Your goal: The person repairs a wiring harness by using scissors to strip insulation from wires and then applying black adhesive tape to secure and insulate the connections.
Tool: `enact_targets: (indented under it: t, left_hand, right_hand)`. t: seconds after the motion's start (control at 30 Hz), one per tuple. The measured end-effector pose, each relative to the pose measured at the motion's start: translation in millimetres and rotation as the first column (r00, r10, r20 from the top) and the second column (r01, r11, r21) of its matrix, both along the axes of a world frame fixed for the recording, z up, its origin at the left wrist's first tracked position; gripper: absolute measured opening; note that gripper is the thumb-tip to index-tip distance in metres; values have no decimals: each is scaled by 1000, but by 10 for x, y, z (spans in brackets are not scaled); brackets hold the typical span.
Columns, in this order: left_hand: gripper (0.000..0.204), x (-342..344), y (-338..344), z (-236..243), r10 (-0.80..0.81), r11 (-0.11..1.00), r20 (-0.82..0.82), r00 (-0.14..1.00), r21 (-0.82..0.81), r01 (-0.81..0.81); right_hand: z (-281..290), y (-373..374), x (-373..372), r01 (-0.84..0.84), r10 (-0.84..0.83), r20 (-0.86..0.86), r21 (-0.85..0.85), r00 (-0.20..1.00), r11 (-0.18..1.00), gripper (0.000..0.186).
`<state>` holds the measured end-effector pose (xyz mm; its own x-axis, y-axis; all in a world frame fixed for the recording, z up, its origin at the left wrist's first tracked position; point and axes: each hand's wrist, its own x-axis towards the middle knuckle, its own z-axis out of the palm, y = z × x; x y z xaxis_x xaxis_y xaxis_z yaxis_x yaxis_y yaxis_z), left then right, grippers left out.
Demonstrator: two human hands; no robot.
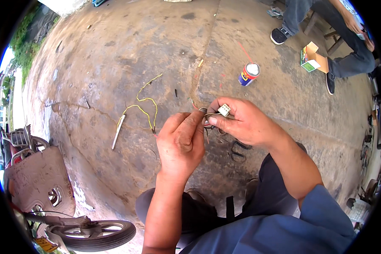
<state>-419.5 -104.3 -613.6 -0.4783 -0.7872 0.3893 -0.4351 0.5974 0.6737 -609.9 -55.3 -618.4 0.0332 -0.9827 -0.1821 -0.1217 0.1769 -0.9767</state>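
Observation:
My left hand [182, 137] is closed in a pinch on thin wires, its thumb and forefinger meeting the fingertips of my right hand [243, 120]. My right hand is also closed on the wires. A white multi-pin plug connector [224, 110] stands out between its thumb and fingers. Just where the fingertips meet, the wires are mostly hidden. On the ground left of my left hand lies a bent yellow wire [146, 100]. One end touches a slim silvery rod-like tool [118, 131]. Dark looped cable [238, 151] rests on the ground below my right hand.
Ahead to the right stands a blue and red can [249, 74]. An opened small carton [314, 60] lies beside the shoes of a seated person [347, 55]. A motorcycle's wheel [93, 235] and leg shield [40, 182] occupy the lower left. Small scraps dot the concrete floor [114, 55].

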Motion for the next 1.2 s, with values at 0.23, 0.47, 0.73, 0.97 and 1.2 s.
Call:
enact_targets:
  t: [0.23, 0.47, 0.73, 0.97, 1.2]
  left_hand:
    - [10, 107, -58, 1, 114, 490, -434, 894, 807, 329]
    - [11, 73, -23, 36, 166, 296, -476, 864, 859, 417]
    - [5, 79, -4, 84, -65, 780, -41, 997, 621, 76]
    - [7, 157, -78, 92, -32, 572, -365, 931, 757, 316]
    - [23, 74, -9, -30, 76, 495, -449, 890, 792, 358]
  right_hand:
    - [-116, -46, -134, -130, 129, -24, -55, 991, 990, 19]
    - [38, -22, -88, -136, 91, -249, -171, 964, 976, 23]
    - [73, 14, -60, -161, 77, -436, -160, 897, 974, 27]
    - [77, -11, -138, -109, 107, -36, -71, 994, 991, 33]
    - [-128, -67, -80, -91, 99, 71, -110, 993, 990, 33]
